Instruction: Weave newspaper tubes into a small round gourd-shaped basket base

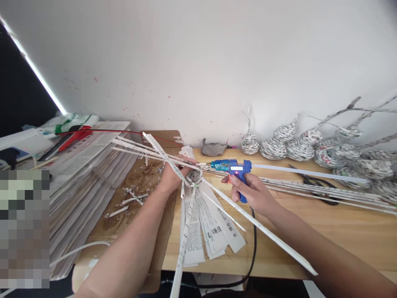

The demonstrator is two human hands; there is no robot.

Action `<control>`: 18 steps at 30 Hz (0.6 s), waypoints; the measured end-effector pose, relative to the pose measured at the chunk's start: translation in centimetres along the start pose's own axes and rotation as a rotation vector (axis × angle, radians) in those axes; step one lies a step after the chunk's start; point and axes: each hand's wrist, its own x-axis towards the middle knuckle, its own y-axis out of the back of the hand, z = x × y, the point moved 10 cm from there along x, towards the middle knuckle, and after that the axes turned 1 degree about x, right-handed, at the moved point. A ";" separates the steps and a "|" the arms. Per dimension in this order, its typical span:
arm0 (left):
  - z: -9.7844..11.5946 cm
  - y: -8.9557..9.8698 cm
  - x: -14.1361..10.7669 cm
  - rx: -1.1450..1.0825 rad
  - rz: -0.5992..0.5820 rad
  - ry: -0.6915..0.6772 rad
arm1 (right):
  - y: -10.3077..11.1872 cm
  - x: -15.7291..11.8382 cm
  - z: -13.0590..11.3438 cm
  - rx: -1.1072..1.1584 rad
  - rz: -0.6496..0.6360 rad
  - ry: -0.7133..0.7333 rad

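Note:
My right hand (249,192) is closed round the handle of a blue glue gun (229,166), whose nozzle points left. A long translucent glue stick (310,173) sticks out of the gun's back. My left hand (176,171) is closed on a small woven ring of rolled newspaper (195,177), with long paper tubes spreading from it in several directions. The gun's tip is close to the ring's upper edge; whether they touch cannot be made out. Below the ring, flat newspaper strips (214,227) lie fanned out on the wooden table (310,215).
Stacked newspaper (99,178) fills the left side, beside cardboard (124,207) with paper scraps. Several woven gourd shapes (273,149) stand at the back right, near black scissors (319,190). A black cord (254,244) hangs over the front edge.

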 end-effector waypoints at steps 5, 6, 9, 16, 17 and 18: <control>-0.2 -0.2 0.0 -0.004 -0.011 0.012 | 0.0 -0.1 0.0 -0.039 -0.002 0.019; -0.1 -0.2 0.0 -0.005 -0.013 0.013 | 0.0 -0.1 -0.1 -0.052 0.001 0.026; 0.1 -0.1 0.0 -0.019 -0.003 0.003 | 0.2 -0.2 -0.1 -0.075 0.011 0.049; 0.0 -0.2 -0.1 -0.031 -0.009 0.016 | 0.5 -0.3 0.1 -0.210 0.023 0.097; -0.1 -0.2 -0.1 -0.038 -0.008 0.017 | 0.6 -0.3 0.0 -0.221 0.027 0.103; -0.1 -0.2 -0.2 -0.043 -0.006 0.018 | 0.5 -0.4 -0.1 -0.234 0.031 0.108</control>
